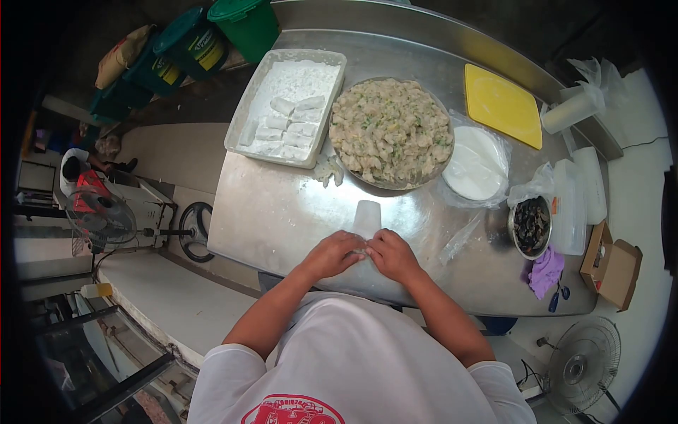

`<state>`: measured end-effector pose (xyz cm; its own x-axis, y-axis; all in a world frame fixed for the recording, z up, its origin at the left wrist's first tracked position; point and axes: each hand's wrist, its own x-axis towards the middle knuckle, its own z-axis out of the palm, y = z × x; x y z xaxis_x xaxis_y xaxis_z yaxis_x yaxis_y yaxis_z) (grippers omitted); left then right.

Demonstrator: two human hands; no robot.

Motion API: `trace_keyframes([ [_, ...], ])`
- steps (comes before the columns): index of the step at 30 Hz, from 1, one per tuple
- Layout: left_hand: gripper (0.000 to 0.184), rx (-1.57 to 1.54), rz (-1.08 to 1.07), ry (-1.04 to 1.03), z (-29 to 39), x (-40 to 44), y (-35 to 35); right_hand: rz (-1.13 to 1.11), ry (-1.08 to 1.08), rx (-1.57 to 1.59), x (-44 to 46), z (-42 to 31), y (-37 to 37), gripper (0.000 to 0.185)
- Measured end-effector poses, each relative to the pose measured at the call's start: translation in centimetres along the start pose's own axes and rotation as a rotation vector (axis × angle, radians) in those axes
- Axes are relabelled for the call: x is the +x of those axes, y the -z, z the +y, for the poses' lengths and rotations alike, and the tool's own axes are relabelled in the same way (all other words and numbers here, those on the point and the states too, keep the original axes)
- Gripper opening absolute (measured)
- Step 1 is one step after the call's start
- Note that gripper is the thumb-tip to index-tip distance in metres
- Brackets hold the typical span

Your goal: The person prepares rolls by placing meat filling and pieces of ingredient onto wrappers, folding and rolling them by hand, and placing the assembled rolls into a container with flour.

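From my head, one wide view looks forward and steeply down over my white cloth shirt (367, 360) onto the shiny grey metal desk (261, 219) close below.

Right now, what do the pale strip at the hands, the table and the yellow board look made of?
Pale strip: thin, matte, smooth; perhaps a dough wrapper, can't confirm.
Table: metal, likely stainless steel; grey, with bright glare.
Yellow board: probably plastic; strong yellow, rounded corners.

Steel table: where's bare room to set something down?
The steel table has bare patches front left, between the white tray and the left hand, and front right, between the plastic strip and the purple cloth. Crowded: the back, with tray, mixture and white disc, and right, around the small bowl.
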<state>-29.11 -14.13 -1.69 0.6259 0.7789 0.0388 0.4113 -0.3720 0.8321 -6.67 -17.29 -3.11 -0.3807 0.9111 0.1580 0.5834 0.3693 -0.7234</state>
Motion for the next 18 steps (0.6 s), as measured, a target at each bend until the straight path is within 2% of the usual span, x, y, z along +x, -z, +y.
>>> trace_keyframes([
  [5, 0.017, 0.031, 0.024, -0.025, -1.1, 0.8, -0.5, -0.047, -0.078, -0.015, 0.6, 0.0, 0.2, 0.023],
  [8, 0.016, 0.018, 0.070, -0.025, -1.4, 1.0, -0.8, 0.053, -0.075, 0.023, 0.6, -1.3, 1.0, 0.031],
  [10, 0.017, -0.008, 0.105, 0.133, -0.2, 0.9, -0.6, 0.109, -0.114, 0.040, -0.2, -1.6, 1.1, 0.038],
  [14, 0.019, -0.012, 0.107, 0.151, -0.5, 1.2, -1.1, 0.094, -0.033, -0.006, -0.8, -0.4, -0.2, 0.042],
  [18, 0.029, 0.119, 0.133, -0.002, -0.1, 0.8, -0.6, 0.068, -0.016, -0.062, -0.1, 0.1, -0.4, 0.043],
])
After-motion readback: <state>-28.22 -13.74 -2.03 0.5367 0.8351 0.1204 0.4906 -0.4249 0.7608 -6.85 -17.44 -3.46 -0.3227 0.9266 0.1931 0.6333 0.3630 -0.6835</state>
